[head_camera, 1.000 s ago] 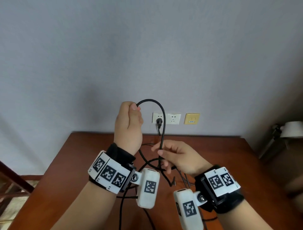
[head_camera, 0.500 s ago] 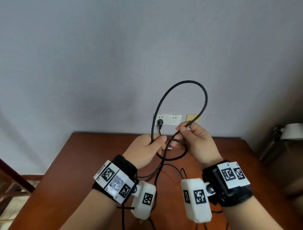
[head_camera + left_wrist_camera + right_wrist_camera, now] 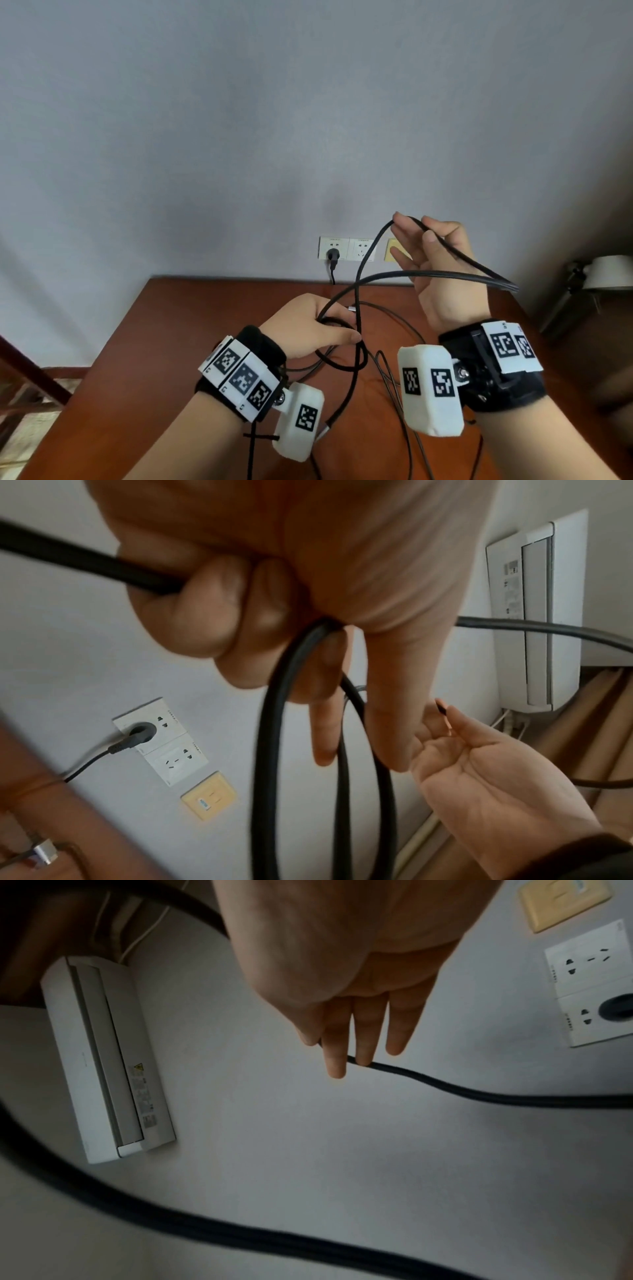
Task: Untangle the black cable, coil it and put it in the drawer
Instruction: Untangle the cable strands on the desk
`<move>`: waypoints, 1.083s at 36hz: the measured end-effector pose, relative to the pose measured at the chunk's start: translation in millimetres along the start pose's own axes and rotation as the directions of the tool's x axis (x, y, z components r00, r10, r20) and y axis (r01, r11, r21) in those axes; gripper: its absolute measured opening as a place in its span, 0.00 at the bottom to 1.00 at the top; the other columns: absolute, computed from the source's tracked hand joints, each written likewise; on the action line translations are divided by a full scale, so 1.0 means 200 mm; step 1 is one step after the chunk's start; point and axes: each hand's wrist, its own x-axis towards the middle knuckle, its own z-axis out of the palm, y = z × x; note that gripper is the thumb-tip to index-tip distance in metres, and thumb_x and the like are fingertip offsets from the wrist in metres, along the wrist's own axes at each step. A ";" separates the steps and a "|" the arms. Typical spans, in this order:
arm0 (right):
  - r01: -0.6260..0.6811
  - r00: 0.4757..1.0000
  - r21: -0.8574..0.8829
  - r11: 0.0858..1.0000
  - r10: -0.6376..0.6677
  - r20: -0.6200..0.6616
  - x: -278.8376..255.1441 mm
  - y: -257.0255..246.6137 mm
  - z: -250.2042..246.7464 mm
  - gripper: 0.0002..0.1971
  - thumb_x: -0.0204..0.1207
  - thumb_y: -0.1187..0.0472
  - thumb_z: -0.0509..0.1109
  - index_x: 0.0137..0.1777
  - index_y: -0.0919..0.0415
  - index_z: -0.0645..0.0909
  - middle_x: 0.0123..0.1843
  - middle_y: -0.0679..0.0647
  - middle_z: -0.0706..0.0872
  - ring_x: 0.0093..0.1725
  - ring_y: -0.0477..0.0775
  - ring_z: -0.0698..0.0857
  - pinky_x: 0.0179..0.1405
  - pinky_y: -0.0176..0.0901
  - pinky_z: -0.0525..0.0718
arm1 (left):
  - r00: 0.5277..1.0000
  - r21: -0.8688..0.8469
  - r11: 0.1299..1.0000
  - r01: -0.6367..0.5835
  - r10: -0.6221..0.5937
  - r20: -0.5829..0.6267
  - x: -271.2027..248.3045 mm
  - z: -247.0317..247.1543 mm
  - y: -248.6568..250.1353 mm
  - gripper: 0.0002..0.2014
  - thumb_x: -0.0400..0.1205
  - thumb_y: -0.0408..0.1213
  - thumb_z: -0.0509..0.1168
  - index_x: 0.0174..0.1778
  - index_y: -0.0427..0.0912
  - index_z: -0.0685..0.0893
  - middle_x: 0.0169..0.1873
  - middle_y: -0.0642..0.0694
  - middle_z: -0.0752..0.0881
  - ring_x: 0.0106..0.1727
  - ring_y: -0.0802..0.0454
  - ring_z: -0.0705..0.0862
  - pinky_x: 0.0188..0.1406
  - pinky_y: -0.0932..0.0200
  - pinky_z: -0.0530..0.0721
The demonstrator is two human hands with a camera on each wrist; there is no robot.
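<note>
The black cable [image 3: 387, 274] hangs in loops above the brown table [image 3: 188, 342]. My left hand [image 3: 308, 329] is low over the table, fingers curled round gathered loops; the left wrist view shows this hand [image 3: 274, 588] closed on the cable [image 3: 270, 723]. My right hand [image 3: 438, 267] is raised in front of the wall to the right, palm toward me. It pinches one strand between thumb and forefinger, the other fingers straight. In the right wrist view the cable [image 3: 479, 1093] runs off from the right hand [image 3: 342, 961]. A long loop sticks out past the right wrist. No drawer is in view.
Two white wall sockets [image 3: 346, 248] sit above the table's far edge, one with a dark plug [image 3: 332, 255], beside a yellow plate [image 3: 392, 245]. Thin grey cables [image 3: 394, 377] and a silver connector [image 3: 351, 309] lie on the table. A lamp [image 3: 606, 274] stands at the right.
My right hand has moved up and to the right, away from the left hand, drawing a strand with it. The tall loop overhead is gone; a loop now stretches out to the right.
</note>
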 end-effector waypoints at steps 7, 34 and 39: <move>-0.129 0.991 -0.141 0.982 0.133 0.019 -0.01 0.05 -0.03 0.13 0.84 0.66 0.61 0.65 0.51 0.71 0.55 0.55 0.90 0.60 0.55 0.86 0.54 0.48 0.85 | 0.988 0.023 0.996 -0.083 0.086 -0.125 0.01 0.01 -0.01 0.12 0.78 0.44 0.72 0.29 0.59 0.83 0.20 0.64 0.78 0.26 0.68 0.76 0.30 0.76 0.69; -0.447 0.809 -0.421 0.789 0.557 0.186 -0.09 0.15 -0.03 0.14 0.75 0.53 0.68 0.39 0.66 0.80 0.23 0.53 0.71 0.26 0.51 0.66 0.25 0.38 0.65 | 0.938 -0.117 0.977 -0.176 0.131 -0.320 0.02 0.01 -0.01 0.16 0.69 0.53 0.76 0.43 0.47 0.82 0.38 0.48 0.90 0.42 0.56 0.87 0.48 0.59 0.81; -0.368 0.916 -0.333 0.868 0.400 0.030 -0.06 0.12 -0.04 0.12 0.84 0.63 0.61 0.39 0.62 0.79 0.20 0.56 0.76 0.22 0.52 0.74 0.29 0.44 0.74 | 0.943 0.023 0.989 -0.146 0.147 -0.298 0.02 0.00 -0.02 0.10 0.82 0.45 0.68 0.33 0.53 0.81 0.25 0.62 0.78 0.29 0.66 0.75 0.33 0.69 0.69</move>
